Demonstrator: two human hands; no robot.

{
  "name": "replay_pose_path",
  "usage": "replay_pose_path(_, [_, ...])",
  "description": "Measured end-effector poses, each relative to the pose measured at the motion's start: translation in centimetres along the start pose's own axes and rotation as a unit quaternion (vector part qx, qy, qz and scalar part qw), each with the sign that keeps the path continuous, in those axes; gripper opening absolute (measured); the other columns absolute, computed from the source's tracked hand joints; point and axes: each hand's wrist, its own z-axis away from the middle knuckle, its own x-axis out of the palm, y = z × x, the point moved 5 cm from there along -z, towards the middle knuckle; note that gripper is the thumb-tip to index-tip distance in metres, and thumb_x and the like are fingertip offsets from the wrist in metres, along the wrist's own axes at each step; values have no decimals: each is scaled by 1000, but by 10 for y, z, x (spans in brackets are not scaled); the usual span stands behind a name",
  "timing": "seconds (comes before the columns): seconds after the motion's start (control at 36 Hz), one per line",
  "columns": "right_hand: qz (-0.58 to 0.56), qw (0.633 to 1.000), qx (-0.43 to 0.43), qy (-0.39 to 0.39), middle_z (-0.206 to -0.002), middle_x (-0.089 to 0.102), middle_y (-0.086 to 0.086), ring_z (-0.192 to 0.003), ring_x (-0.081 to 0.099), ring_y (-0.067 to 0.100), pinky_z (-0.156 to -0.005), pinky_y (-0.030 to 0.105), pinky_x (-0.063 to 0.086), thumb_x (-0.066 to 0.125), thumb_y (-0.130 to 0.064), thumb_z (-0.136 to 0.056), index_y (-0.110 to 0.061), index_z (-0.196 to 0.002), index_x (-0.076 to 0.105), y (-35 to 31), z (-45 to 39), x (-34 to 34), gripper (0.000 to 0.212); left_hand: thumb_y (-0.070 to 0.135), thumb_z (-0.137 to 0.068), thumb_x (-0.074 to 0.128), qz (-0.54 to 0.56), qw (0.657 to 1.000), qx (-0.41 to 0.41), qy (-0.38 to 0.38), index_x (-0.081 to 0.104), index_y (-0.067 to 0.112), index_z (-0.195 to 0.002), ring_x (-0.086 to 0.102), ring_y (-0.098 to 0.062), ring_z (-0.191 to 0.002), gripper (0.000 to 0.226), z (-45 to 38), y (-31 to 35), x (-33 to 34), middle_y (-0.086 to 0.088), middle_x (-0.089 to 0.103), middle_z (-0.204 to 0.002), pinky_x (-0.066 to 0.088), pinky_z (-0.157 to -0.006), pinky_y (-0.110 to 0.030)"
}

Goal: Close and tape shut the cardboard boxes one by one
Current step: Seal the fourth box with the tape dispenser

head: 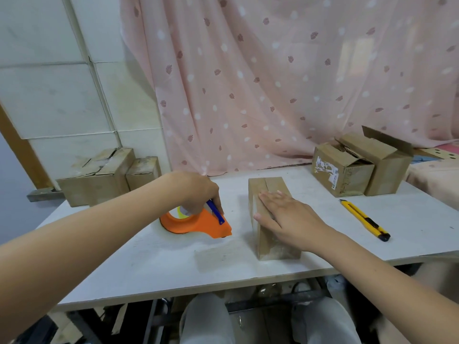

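A small closed cardboard box [269, 240] stands in the middle of the white table [154, 264], with shiny tape along its top and front. My right hand [288, 217] lies flat on the box's top, fingers straight. To its left an orange tape dispenser [198, 225] with a blue blade guard rests on the table. My left hand [198, 194] grips the dispenser from above, fingers curled round its top.
A yellow utility knife [363, 219] lies to the right of the box. Two boxes with open flaps [347, 172] stand at the back right. Two taped boxes [99, 180] sit at the back left. A pink curtain hangs behind the table.
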Motion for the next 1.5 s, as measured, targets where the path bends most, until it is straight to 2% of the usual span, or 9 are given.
replay_pose_path(0.36, [8,1000,-1,-2,-167,17,-3,-154,11,16,-121,31,16,12,-70,-94,-20,-160,19,-5,-3,0,83,0,-91,47,-36,997,-8,-62,54,38,-139,40,-11,-61,62,-13,13,-16,11,49,-76,36,-60,-23])
replay_pose_path(0.56, [8,1000,0,-1,-167,16,-3,-154,12,16,-121,32,16,14,-68,-97,-21,-160,18,-7,-2,-2,79,1,-90,47,-25,995,-22,-92,53,37,-140,41,-16,-63,62,-22,12,-12,5,57,-87,36,-57,-22])
replay_pose_path(0.67, [1,1000,-9,5,-166,17,-2,-153,12,16,-122,31,13,6,-74,-90,-19,-160,20,-4,-4,2,90,5,-89,51,-50,994,-32,-96,56,37,-137,39,-15,-59,58,-19,12,-12,5,52,-73,35,-55,-23])
replay_pose_path(0.78, [-6,1000,-17,19,-166,20,-1,-153,13,15,-122,28,9,2,-74,-87,-17,-159,23,0,-7,7,94,7,-86,51,-30,992,-37,-115,59,43,-132,47,-18,-67,59,-16,-4,5,4,65,-91,40,-59,-25])
replay_pose_path(1.03, [-10,1000,-8,15,-166,18,-3,-154,11,15,-123,30,10,10,-69,-95,-19,-159,21,1,-8,7,82,6,-79,51,101,992,-75,-1,43,61,-135,55,-14,-70,79,22,-67,0,13,54,-78,43,-61,-24])
replay_pose_path(1.11, [-14,1000,-9,18,-166,19,-1,-153,12,13,-121,25,4,11,-65,-98,-17,-159,23,-1,-7,6,78,11,-77,62,193,973,-110,59,50,58,-121,59,-16,-73,66,38,-85,11,4,62,-79,51,-63,-32])
replay_pose_path(1.22, [-35,999,2,22,-165,23,-2,-153,14,12,-118,21,6,16,-55,-105,-17,-157,28,-4,-5,1,66,19,-82,72,261,938,-203,106,59,26,-88,53,-17,-63,16,50,-96,38,-3,56,-72,39,-53,-26])
replay_pose_path(1.39, [-47,999,10,16,-165,24,-1,-153,14,16,-119,27,14,23,-50,-107,-17,-156,32,-10,-2,-6,60,17,-86,61,350,881,-304,96,52,5,-82,69,-30,-66,16,64,-103,85,-16,61,-87,57,-52,-31])
replay_pose_path(1.5, [-37,999,-4,26,-165,23,3,-153,10,16,-120,28,-8,22,-53,-106,-17,-156,33,-11,-5,-6,62,11,-84,56,371,849,-362,105,51,3,-75,63,-29,-54,13,72,-103,105,-15,60,-71,58,-61,-32])
